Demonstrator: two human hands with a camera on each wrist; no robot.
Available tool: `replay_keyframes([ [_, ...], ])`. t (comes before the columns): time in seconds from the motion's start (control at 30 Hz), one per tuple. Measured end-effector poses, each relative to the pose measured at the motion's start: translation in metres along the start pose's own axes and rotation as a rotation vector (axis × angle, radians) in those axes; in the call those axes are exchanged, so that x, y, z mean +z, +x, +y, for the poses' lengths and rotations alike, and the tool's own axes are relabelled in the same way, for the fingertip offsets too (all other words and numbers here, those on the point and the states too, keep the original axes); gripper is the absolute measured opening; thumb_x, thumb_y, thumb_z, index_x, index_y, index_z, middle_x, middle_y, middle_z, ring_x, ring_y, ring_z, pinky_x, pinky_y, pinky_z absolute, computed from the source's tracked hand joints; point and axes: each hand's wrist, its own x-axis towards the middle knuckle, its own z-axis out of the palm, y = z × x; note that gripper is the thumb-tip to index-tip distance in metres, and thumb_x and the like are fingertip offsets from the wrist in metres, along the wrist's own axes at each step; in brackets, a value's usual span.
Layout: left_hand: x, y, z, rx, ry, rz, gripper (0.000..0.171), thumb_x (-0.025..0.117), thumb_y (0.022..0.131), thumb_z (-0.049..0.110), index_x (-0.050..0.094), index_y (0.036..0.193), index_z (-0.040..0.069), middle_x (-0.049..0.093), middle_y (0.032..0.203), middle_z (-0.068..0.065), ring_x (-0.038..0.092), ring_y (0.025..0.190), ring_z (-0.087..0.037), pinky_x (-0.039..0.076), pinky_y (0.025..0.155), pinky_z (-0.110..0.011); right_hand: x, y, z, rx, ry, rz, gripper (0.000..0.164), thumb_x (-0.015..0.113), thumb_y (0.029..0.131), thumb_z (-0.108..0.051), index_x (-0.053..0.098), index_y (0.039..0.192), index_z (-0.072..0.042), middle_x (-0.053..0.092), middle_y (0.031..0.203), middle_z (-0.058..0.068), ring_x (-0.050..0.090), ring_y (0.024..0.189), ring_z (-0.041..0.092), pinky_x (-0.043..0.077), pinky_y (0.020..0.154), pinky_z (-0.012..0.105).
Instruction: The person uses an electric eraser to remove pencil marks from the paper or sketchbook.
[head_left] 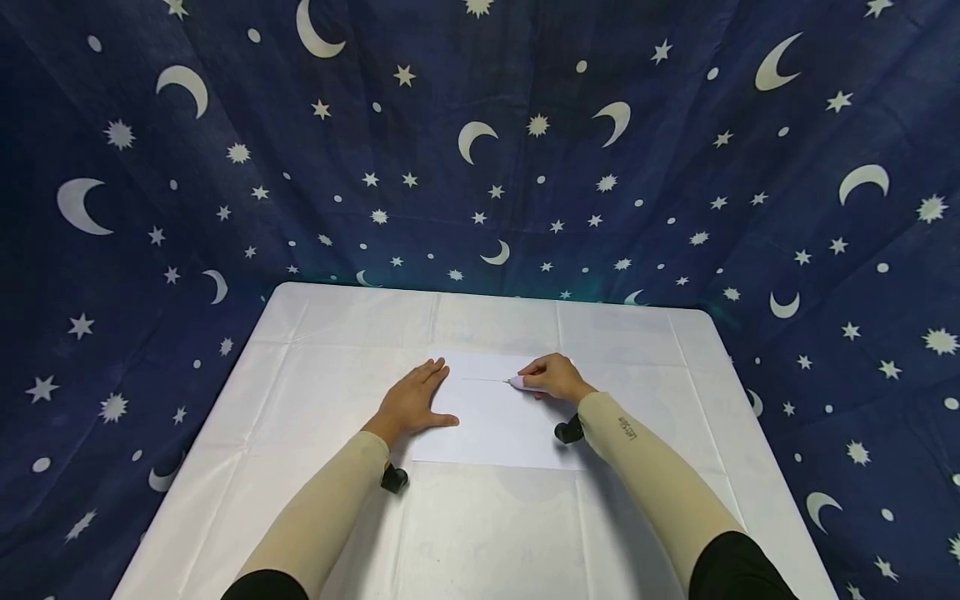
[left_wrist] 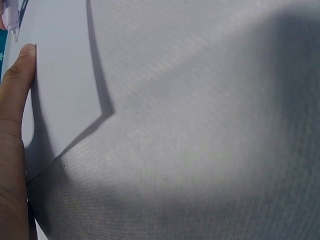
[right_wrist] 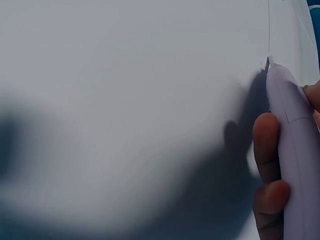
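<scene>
White paper [head_left: 495, 421] under flat left hand [head_left: 415, 402], right hand [head_left: 552, 377] gripping pen [head_left: 519, 382]

White-covered table [head_left: 315, 500]; white paper sheet [head_left: 495, 433] lying flat near middle.

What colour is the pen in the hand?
The pen is pale lilac, almost white; the right wrist view shows it best, held by the right hand.

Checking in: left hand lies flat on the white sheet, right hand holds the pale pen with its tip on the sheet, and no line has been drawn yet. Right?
Not quite: the sheet already bears a thin line, running from the pen tip toward the left hand, as the head view shows. The rest stands: left hand flat, right hand gripping the pen.
</scene>
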Motion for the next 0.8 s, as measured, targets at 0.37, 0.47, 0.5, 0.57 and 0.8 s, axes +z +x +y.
replay_keyframes([
  [0.37,-0.0026,0.0000,0.0022,-0.015,0.007,-0.022,0.106,0.052,0.062,0.078,0.024,0.144,0.016,0.015,0.149,0.003,0.010,0.135,-0.016,0.015,0.108,-0.035,0.0042,0.0035,-0.0021,-0.014,-0.022,0.002,0.015,0.069,0.077,-0.018,0.073,0.090,-0.013,0.065,0.077,0.000,0.061,0.055,0.019,0.047,0.057,0.026],
  [0.47,-0.0016,0.0005,0.0019,-0.017,0.014,-0.023,0.106,0.051,0.062,0.079,0.023,0.144,0.017,0.014,0.149,0.003,0.009,0.135,-0.015,0.015,0.108,-0.035,0.0030,0.0032,-0.0008,-0.011,-0.024,0.006,0.014,0.069,0.077,-0.018,0.073,0.090,-0.013,0.065,0.077,0.000,0.061,0.055,0.018,0.047,0.057,0.026],
  [0.5,-0.0012,0.0006,0.0016,-0.015,0.013,-0.020,0.106,0.051,0.062,0.079,0.024,0.144,0.017,0.014,0.149,0.003,0.010,0.135,-0.015,0.015,0.107,-0.035,0.0023,0.0030,-0.0001,-0.007,-0.024,0.010,0.014,0.069,0.077,-0.018,0.073,0.089,-0.014,0.065,0.077,0.000,0.061,0.055,0.018,0.047,0.057,0.026],
  [0.57,-0.0001,0.0008,0.0008,-0.014,0.013,-0.014,0.106,0.051,0.061,0.079,0.024,0.144,0.017,0.015,0.149,0.003,0.010,0.135,-0.015,0.016,0.107,-0.035,0.0010,0.0023,0.0012,0.000,-0.030,0.016,0.014,0.069,0.077,-0.019,0.073,0.089,-0.014,0.065,0.076,0.000,0.061,0.055,0.018,0.046,0.057,0.025],
  [0.8,0.0017,0.0007,-0.0008,-0.011,0.007,-0.004,0.107,0.050,0.061,0.080,0.025,0.143,0.017,0.015,0.149,0.004,0.010,0.135,-0.016,0.016,0.107,-0.036,-0.0043,-0.0022,0.0052,0.013,-0.037,0.015,0.016,0.069,0.078,-0.019,0.073,0.091,-0.013,0.065,0.079,0.001,0.061,0.056,0.019,0.046,0.056,0.026],
])
